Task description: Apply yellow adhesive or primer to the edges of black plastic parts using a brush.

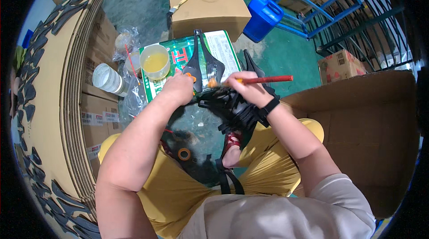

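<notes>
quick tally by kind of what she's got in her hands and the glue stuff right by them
black shoe sole piece in left hand: 1
red-handled brush in right hand: 1
cup of yellow liquid: 1
white tub: 1
blue jug: 1
heap of black pieces on the lap: 1, pieces too tangled to count
total: 6

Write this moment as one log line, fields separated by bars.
left hand: holds black sole piece | right hand: holds red-handled brush | brush tip: on piece | nearby: glue cup
</notes>
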A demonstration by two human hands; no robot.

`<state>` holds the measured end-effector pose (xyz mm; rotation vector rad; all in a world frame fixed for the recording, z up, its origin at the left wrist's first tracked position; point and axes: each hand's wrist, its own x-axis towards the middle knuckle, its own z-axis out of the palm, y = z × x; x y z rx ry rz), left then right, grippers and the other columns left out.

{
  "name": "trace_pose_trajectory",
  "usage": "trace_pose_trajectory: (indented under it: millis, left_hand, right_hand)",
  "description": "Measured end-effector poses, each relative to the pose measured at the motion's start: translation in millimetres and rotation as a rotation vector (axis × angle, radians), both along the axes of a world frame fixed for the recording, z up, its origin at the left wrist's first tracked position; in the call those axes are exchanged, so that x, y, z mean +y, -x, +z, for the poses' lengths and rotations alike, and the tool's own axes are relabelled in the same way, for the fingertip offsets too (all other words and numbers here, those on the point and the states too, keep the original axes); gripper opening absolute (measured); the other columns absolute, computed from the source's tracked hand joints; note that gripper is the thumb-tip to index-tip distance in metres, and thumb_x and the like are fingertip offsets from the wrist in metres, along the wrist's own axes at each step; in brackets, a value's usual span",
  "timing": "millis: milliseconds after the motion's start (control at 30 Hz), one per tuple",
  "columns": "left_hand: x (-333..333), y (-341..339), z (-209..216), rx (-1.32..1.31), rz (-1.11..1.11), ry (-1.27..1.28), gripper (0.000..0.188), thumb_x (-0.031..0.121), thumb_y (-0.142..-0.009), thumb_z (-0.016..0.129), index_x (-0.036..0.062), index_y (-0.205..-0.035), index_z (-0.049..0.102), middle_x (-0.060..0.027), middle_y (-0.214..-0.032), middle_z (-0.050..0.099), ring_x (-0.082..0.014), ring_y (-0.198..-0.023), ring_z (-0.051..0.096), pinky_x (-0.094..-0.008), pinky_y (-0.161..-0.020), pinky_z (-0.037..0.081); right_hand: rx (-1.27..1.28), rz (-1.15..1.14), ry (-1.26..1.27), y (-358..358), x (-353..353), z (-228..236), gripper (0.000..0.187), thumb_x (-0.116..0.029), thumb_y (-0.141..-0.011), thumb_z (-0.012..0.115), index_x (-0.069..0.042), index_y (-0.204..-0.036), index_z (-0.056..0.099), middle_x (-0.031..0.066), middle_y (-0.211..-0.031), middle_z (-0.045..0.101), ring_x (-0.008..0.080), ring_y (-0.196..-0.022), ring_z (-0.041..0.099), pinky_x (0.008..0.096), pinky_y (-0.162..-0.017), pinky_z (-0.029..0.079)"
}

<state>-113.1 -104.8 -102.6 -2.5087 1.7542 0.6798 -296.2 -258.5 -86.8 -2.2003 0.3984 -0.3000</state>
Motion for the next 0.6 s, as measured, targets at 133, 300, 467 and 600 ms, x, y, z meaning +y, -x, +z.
trace_pose_trajectory:
  millis: [133, 300, 467, 600]
  left_hand:
    - [2.0, -2.0, 4.0, 0.042, 0.008, 0.018, 0.033, 0.002, -0.076, 0.05, 0.0039, -0.107, 0.061, -0.0159, -0.108, 0.06, -0.0306, -0.107, 0.052, -0.0393, -0.091, 0.044]
    - [0.9, -0.1, 9.7, 0.066, 0.016, 0.0, 0.033, 0.003, -0.076, 0.05, 0.0034, -0.108, 0.06, -0.017, -0.109, 0.059, -0.0313, -0.108, 0.052, -0.0391, -0.091, 0.044]
    - [-3.4, -0.4, 8.5, 0.038, 0.013, -0.054, 0.032, 0.006, -0.077, 0.052, 0.0036, -0.108, 0.061, -0.0179, -0.109, 0.06, -0.0319, -0.11, 0.051, -0.0393, -0.092, 0.044]
    - [-5.2, 0.1, 6.6, 0.046, 0.017, 0.002, 0.026, 0.006, -0.077, 0.052, 0.0015, -0.1, 0.064, -0.0164, -0.106, 0.062, -0.0305, -0.109, 0.053, -0.041, -0.089, 0.045]
  right_hand:
    - [0.046, 0.007, -0.085, 10.9, -3.7, 9.4, 0.02, -0.016, -0.083, 0.052, 0.001, -0.079, 0.062, 0.0133, -0.073, 0.062, 0.0216, -0.066, 0.059, 0.0318, -0.063, 0.046]
    - [-0.055, -0.114, 0.039, -7.9, -15.3, 6.2, 0.02, -0.018, -0.085, 0.056, -0.001, -0.088, 0.066, 0.0078, -0.079, 0.064, 0.0153, -0.071, 0.059, 0.0281, -0.064, 0.046]
    - [0.07, 0.057, -0.053, 16.2, -14.2, 11.7, 0.019, -0.017, -0.081, 0.056, -0.001, -0.082, 0.066, 0.0135, -0.079, 0.066, 0.0221, -0.076, 0.063, 0.0325, -0.071, 0.049]
    - [0.042, -0.088, -0.014, 7.4, -22.3, 16.6, 0.025, -0.023, -0.083, 0.055, -0.002, -0.086, 0.068, 0.013, -0.078, 0.066, 0.02, -0.073, 0.062, 0.0306, -0.065, 0.047]
